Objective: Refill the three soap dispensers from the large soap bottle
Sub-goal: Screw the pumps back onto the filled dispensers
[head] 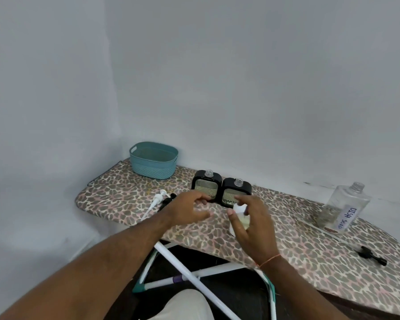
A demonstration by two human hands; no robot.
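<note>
Two black square dispensers (pixel 207 185) (pixel 237 190) stand side by side on the leopard-print board (pixel 116 195), both with bare, uncapped necks. My right hand (pixel 249 222) is wrapped around a small white bottle (pixel 239 218) just in front of them. My left hand (pixel 189 210) hovers beside it with fingers spread, holding nothing. A clear bottle labelled DISH SOAP (pixel 344 209) stands uncapped at the right. A white pump head (pixel 156 199) and a black pump (pixel 169 198) lie on the board at the left.
A teal basket (pixel 154 160) sits at the board's far left corner against the wall. Another black pump (pixel 371 255) lies at the right. A thin clear tube (pixel 316 226) lies by the clear bottle. White folding legs (pixel 183 271) cross below the board.
</note>
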